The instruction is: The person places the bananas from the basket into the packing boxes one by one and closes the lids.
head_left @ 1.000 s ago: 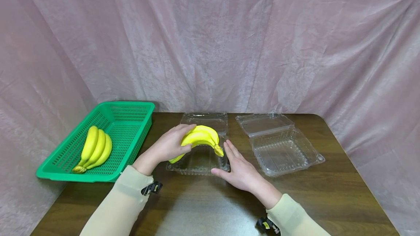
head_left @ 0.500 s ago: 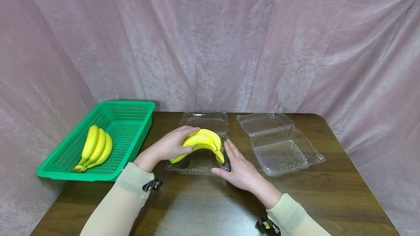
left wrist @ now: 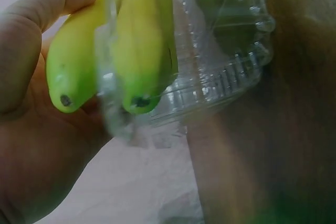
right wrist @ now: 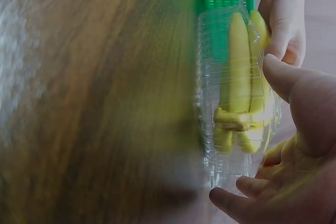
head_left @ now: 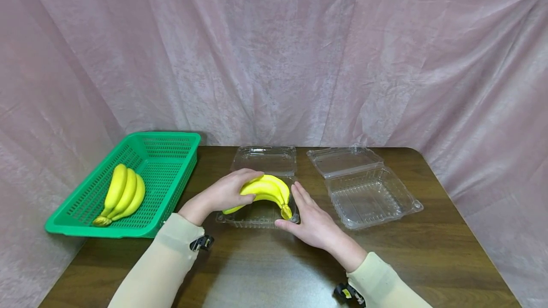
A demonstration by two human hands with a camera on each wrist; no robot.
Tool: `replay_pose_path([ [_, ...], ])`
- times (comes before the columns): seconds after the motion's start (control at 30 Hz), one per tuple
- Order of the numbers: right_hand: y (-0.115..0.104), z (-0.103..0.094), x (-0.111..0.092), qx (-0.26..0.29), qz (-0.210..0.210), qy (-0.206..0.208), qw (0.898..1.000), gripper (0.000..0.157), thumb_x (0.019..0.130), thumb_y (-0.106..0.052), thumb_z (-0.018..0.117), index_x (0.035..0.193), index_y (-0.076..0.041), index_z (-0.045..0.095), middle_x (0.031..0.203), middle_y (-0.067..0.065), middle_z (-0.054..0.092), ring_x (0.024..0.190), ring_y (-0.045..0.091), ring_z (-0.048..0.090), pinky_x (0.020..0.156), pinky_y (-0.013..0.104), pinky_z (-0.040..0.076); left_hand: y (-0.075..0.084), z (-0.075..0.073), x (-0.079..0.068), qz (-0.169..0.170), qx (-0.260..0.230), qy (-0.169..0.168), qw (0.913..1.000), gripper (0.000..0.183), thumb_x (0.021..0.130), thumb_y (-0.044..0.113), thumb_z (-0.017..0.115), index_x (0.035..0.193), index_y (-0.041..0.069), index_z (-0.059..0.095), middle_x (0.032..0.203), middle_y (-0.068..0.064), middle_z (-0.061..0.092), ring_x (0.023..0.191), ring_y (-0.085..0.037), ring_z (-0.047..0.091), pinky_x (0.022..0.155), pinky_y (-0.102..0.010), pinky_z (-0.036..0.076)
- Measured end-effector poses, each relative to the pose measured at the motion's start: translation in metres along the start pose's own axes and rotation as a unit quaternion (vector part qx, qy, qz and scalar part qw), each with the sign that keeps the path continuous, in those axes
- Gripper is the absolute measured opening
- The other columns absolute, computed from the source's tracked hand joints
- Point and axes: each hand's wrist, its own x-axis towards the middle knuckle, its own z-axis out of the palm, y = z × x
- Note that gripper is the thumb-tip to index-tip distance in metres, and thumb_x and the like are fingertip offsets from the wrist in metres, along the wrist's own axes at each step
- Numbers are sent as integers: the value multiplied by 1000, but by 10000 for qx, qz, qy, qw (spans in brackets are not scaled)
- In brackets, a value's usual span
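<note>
My left hand (head_left: pixel 224 193) grips a bunch of yellow bananas (head_left: pixel 269 187) from its left side, thumb in front and fingers behind. The bunch is at the open clear plastic clamshell container (head_left: pixel 257 224), its stem pointing right and toward me. In the left wrist view, one green banana tip (left wrist: pixel 68 90) lies outside the near clear wall and another shows through it. My right hand (head_left: pixel 316 222) rests at the container's right side, fingers extended and thumb spread along the front corner. Through the plastic, the right wrist view shows the stem (right wrist: pixel 231 119).
A second open clamshell (head_left: pixel 368 198) stands to the right, lid laid back. At the left, a green basket (head_left: pixel 180 182) holds another banana bunch (head_left: pixel 124 194). The wooden table (head_left: pixel 261 270) runs back to a pink curtain (head_left: pixel 274 61).
My left hand has lowered the banana bunch toward the clamshell and shifted slightly right, the stem end dropping toward its front right corner. My right hand stays in place.
</note>
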Motion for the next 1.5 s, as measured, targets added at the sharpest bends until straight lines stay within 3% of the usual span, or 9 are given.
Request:
replay_pose_path([
  [0.27, -2, 1, 0, -24, -30, 17, 10000, 111, 100, -61, 77, 177, -7, 20, 185, 8, 11, 163, 39, 32, 123, 65, 38, -5, 7, -4, 28, -89, -27, 10000, 65, 100, 17, 76, 160, 4, 57, 160, -17, 56, 147, -37, 54, 121, -56, 43],
  [0.77, -3, 1, -1, -19, 32, -31, 10000, 109, 100, -62, 76, 177, -8, 20, 185, 7, 12, 162, 41, 34, 121, 66, 39, -5, 24, -11, -329, 84, 53, 9994, 65, 105, 22, 75, 165, 14, 53, 165, -13, 46, 139, -34, 58, 112, -55, 50],
  [1.03, -3, 1, -1, -8, 15, -15, 10000, 109, 100, -62, 76, 177, -8, 21, 185, 7, 12, 162, 40, 33, 122, 66, 39, -7, 29, -11, -169, 210, 210, 9994, 66, 103, 17, 77, 164, 12, 54, 156, -13, 53, 132, -31, 60, 110, -53, 52],
  [1.5, 0, -2, -2, 48, 37, -36, 10000, 109, 100, -62, 76, 177, -9, 20, 185, 5, 11, 162, 40, 32, 122, 67, 38, -5, 33, -11, -110, 212, 274, 9993, 66, 104, 18, 77, 166, 13, 52, 156, -12, 53, 134, -31, 60, 110, -54, 52],
])
